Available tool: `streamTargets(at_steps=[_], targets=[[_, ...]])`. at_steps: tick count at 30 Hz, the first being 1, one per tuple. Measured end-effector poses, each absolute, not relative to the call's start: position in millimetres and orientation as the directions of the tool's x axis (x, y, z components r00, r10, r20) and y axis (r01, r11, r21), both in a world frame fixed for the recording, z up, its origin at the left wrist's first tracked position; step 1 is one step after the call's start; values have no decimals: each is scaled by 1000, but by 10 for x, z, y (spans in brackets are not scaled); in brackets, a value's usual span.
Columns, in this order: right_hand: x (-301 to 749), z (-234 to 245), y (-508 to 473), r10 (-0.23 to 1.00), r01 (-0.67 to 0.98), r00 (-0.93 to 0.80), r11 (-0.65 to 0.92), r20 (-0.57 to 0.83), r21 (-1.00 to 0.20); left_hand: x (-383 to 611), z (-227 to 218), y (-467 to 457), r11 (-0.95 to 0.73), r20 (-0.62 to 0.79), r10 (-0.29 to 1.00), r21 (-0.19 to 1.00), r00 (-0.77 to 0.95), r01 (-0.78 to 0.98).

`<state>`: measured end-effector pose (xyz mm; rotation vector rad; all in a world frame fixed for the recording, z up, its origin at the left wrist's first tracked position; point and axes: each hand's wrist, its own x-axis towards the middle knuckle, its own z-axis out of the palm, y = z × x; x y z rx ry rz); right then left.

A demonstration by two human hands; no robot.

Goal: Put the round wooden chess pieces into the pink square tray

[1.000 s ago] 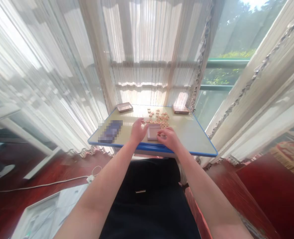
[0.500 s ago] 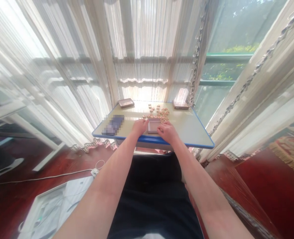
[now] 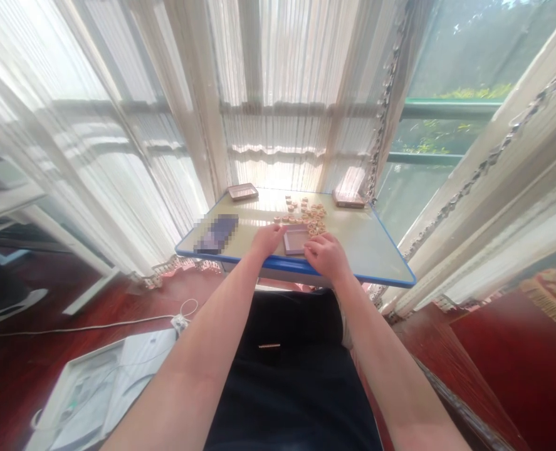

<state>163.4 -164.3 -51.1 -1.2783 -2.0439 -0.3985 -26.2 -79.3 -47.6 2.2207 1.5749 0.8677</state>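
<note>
In front of me a shallow open box (image 3: 296, 241) lies near the front edge of the table, with its inside facing up. My left hand (image 3: 268, 240) is closed at the box's left side, fingertips on its wall. At the right side, my right hand (image 3: 327, 255) rests with curled fingers against the rim; some of its fingertips are hidden. Several small round wooden pieces, like Chinese chess pieces (image 3: 316, 213), lie scattered just behind the box and to its right. A few of them form a rough row along its far side.
The small table (image 3: 385, 257) has a raised blue edge. A shallow tray (image 3: 242, 192) sits at its back left, a flat box (image 3: 349, 198) at its back right. On the left lies a blurred-out dark phone-like object (image 3: 216, 234). Sheer curtains (image 3: 278, 125) hang behind.
The view has shifted slightly, so the table appears a little farther right. Both hands stay at the sides of the box. A thin reddish strip now shows on my dark clothing.
</note>
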Motion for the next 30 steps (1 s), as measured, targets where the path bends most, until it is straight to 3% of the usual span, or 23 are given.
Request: streamTargets(at_steps=[8, 17, 30], targets=[[1632, -463, -1657, 710, 843, -342, 521, 615, -132, -254, -488, -816, -377, 331, 915, 495, 232, 783], [1634, -463, -1686, 708, 873, -284, 470, 646, -132, -269, -482, -832, -347, 319, 927, 527, 197, 776], [1637, -454, -1694, 718, 866, -288, 478, 634, -148, -253, -474, -838, -359, 354, 915, 483, 197, 799]])
